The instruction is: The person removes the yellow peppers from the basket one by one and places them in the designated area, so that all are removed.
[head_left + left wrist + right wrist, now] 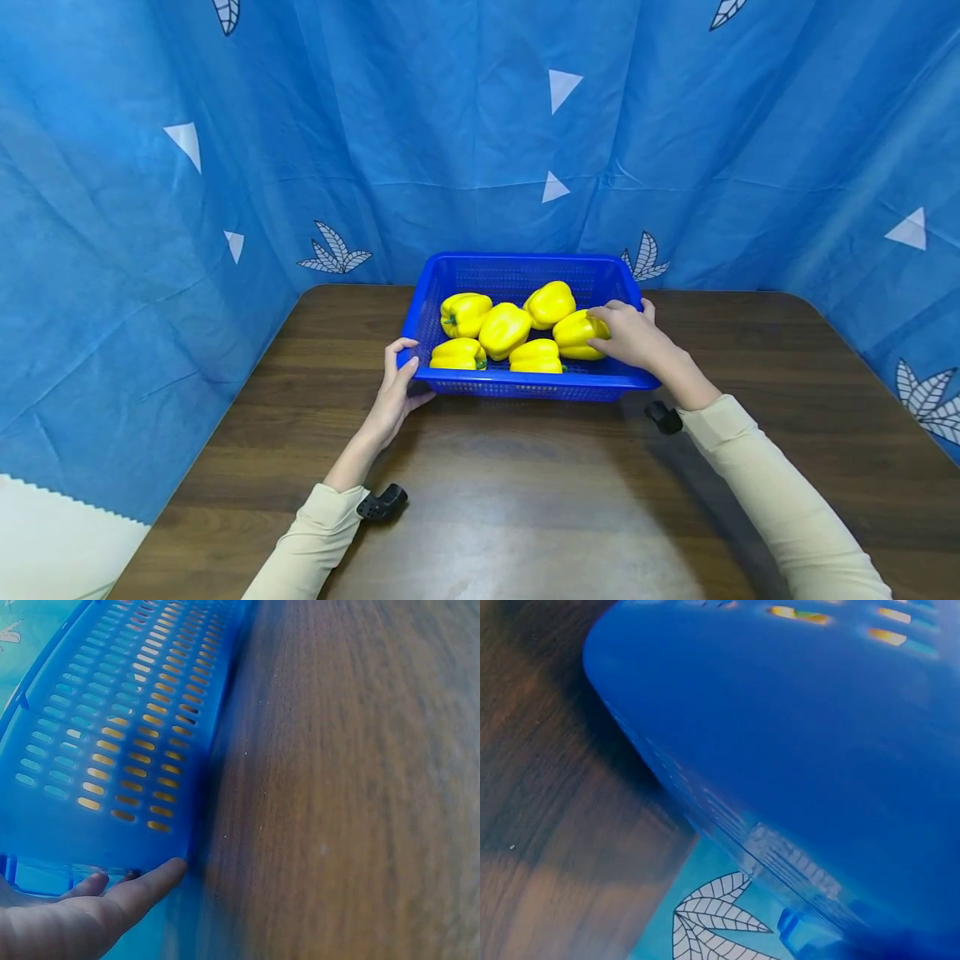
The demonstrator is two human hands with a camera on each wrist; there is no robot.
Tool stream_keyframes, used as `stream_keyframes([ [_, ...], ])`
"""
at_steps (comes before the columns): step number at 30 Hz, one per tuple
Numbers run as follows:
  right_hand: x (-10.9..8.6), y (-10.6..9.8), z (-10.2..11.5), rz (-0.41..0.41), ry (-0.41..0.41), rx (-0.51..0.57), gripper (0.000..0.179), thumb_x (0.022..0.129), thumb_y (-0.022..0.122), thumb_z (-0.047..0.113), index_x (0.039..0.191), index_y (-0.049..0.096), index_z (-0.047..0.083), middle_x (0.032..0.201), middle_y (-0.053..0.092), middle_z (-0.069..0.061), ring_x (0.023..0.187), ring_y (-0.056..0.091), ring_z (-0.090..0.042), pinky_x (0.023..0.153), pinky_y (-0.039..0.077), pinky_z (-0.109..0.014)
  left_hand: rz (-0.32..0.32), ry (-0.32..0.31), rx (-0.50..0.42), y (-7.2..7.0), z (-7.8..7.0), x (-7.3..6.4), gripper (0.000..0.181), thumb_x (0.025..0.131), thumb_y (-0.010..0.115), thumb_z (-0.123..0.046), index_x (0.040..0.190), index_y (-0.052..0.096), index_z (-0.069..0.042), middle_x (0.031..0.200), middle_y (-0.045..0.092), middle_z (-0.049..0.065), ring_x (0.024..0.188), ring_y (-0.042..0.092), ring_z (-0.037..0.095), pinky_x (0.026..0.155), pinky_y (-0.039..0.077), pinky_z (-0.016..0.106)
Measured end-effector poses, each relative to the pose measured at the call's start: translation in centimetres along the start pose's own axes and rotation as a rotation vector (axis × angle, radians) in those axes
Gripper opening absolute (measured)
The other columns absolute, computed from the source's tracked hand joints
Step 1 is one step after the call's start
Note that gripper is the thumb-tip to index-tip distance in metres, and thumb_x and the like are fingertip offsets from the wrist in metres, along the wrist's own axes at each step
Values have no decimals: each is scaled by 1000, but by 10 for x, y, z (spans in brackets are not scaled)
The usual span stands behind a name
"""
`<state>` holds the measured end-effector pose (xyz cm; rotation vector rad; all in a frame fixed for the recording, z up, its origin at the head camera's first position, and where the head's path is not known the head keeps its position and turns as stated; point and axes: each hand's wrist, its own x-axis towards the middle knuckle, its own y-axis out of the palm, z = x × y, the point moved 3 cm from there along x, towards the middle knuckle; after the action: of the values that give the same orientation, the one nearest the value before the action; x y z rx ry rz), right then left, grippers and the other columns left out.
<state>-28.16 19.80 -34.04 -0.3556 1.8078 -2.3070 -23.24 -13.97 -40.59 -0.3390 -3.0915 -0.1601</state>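
Observation:
A blue perforated plastic basket [517, 377] holds several yellow bell peppers [505, 330]. At its front left corner my left hand [393, 392] grips the basket, thumb over the rim and other fingers lower down outside. In the left wrist view, a finger [146, 896] reaches along the lower edge of the basket wall [90, 832]. My right hand [633, 333] lies over the right rim, its thumb and a finger at the right end of one bell pepper [576, 335]. The right wrist view shows the basket's outer wall [765, 727], with no right fingers clearly visible.
The basket is at the back of a brown wooden table [525, 500]. A blue patterned curtain [465, 125] hangs directly behind it and along both sides. Each wrist carries a small black device, one near the left sleeve [315, 525].

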Motion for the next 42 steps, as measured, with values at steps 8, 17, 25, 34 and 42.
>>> stream_keyframes([
  [8,11,3,1,23,-4,-58,51,84,66,32,124,57,1,111,63,-21,105,52,-34,103,9,-75,-7,1,2,0,0,-1,23,99,32,-29,120,24,-31,148,0,11,136,19,42,98,33,69],
  [17,24,12,6,7,48,-182,68,80,61,56,120,56,2,96,66,-16,100,56,-34,106,11,-73,-25,0,9,1,1,-2,23,99,32,-28,120,24,-30,148,1,11,135,22,41,99,34,68],
  [25,28,18,13,15,94,-194,73,75,65,55,122,48,3,96,60,-17,88,53,-32,86,46,-51,-39,9,26,1,3,-2,23,100,31,-28,121,24,-29,148,2,11,134,24,42,99,34,68],
  [34,25,16,12,105,92,-64,73,75,70,46,133,48,7,107,54,-19,90,48,-30,73,50,-42,-44,11,35,2,4,-1,25,99,32,-28,123,23,-27,148,3,11,135,23,41,99,34,68],
  [42,24,11,12,165,45,5,67,75,72,34,134,50,10,112,55,-21,92,48,-29,74,48,-37,-37,22,33,0,4,2,26,99,32,-30,123,23,-28,149,2,11,134,24,43,99,34,68],
])
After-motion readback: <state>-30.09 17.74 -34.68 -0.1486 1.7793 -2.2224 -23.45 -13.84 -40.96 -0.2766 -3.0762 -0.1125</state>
